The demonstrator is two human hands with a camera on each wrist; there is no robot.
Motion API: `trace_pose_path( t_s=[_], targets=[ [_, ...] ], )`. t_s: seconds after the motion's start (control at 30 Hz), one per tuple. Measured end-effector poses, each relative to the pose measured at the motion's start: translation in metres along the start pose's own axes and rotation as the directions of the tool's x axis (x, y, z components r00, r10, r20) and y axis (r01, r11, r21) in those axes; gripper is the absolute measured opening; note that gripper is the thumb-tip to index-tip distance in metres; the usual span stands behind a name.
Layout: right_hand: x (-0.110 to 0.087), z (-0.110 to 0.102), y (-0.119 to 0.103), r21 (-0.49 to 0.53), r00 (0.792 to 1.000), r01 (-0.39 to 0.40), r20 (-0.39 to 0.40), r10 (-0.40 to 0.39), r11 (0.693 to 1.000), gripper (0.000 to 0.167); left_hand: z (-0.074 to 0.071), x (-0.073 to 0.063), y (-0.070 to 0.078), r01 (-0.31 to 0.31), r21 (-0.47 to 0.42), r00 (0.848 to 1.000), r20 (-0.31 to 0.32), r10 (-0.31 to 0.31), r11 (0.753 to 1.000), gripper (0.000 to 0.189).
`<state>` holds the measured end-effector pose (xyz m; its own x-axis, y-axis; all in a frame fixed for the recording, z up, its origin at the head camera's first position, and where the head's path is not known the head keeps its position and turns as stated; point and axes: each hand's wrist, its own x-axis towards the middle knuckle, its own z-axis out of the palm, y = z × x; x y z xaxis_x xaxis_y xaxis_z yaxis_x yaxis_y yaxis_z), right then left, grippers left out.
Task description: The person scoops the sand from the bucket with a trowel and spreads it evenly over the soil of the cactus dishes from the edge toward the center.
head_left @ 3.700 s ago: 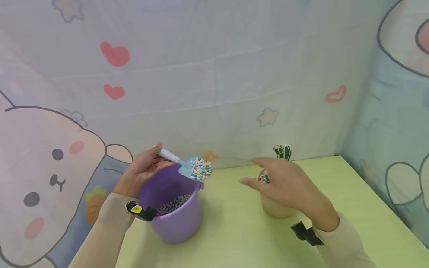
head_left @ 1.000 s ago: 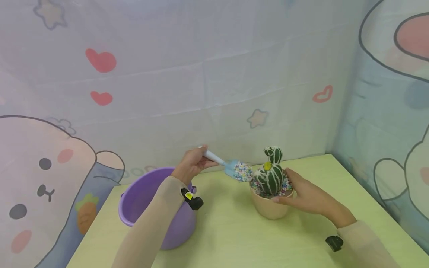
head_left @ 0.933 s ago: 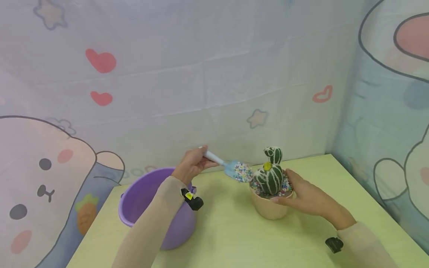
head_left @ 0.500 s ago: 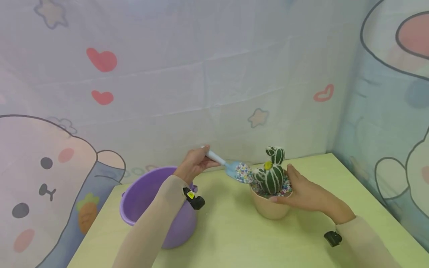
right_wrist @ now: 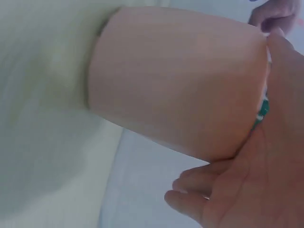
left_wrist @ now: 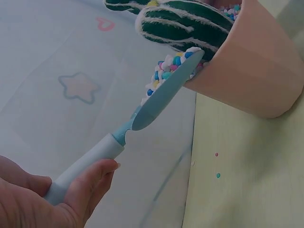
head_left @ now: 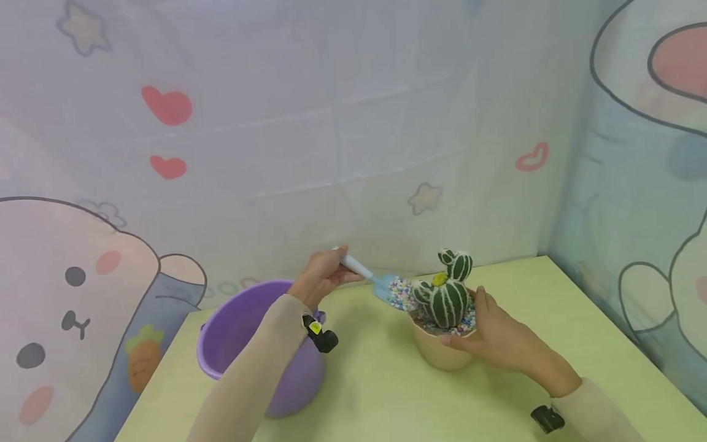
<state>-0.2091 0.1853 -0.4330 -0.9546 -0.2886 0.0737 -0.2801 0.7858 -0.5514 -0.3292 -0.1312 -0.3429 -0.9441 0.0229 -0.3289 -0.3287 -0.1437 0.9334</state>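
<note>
My left hand (head_left: 323, 273) grips the white handle of a small light-blue toy shovel (left_wrist: 164, 92). Multicoloured beads (head_left: 401, 293) are heaped on its blade, whose tip is at the left rim of a beige flowerpot (head_left: 442, 353). In the pot stands a striped green-and-white toy cactus (head_left: 446, 304) with a yellow flower, and more beads surround its base. My right hand (head_left: 502, 334) holds the pot at its right side, thumb on the near rim. The right wrist view has the pot's wall (right_wrist: 175, 80) between thumb and fingers; some fingers hide behind it.
A purple bucket (head_left: 298, 383) stands on the left of the pale green table (head_left: 375, 393), partly covered by my left sleeve. Two tiny loose beads (left_wrist: 218, 175) lie on the table in the left wrist view. A printed cloth (head_left: 309, 147) hangs behind.
The bead-laden shovel has gone from above the bucket to the pot's rim. My right hand has come to the pot. Over the last half second, the cactus has leaned slightly right.
</note>
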Motion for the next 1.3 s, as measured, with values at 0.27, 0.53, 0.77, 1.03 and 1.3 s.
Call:
trace_pose_path(
  t_s=[0.27, 0.53, 0.77, 1.03, 1.3],
  targets=[
    [-0.001, -0.010, 0.013, 0.098, 0.997, 0.049, 0.050, -0.054, 0.994, 0.124, 0.004, 0.004, -0.004, -0.020, 0.008, 1.000, -0.002, 0.020, 1.000, 0.048],
    [0.000, -0.006, 0.010, -0.049, 0.999, 0.046, -0.028, -0.047, 0.998, 0.126, 0.006, 0.004, -0.002, -0.044, 0.034, 0.999, 0.004, 0.044, 0.998, 0.048],
    [0.006, -0.012, 0.018, -0.048, 0.997, 0.074, 0.002, -0.074, 0.996, 0.122, 0.009, 0.003, -0.003, -0.060, 0.037, 0.998, 0.005, 0.060, 0.997, 0.044],
    [0.001, -0.003, 0.017, -0.148, 0.993, 0.055, -0.097, -0.069, 0.987, 0.119, 0.012, 0.000, -0.003, -0.094, 0.057, 0.996, 0.010, 0.093, 0.994, 0.042],
    [-0.002, -0.012, 0.010, -0.172, 0.993, 0.050, -0.095, -0.067, 0.984, 0.124, 0.017, -0.002, -0.001, -0.123, 0.068, 0.992, 0.010, 0.123, 0.990, 0.043]
  ],
)
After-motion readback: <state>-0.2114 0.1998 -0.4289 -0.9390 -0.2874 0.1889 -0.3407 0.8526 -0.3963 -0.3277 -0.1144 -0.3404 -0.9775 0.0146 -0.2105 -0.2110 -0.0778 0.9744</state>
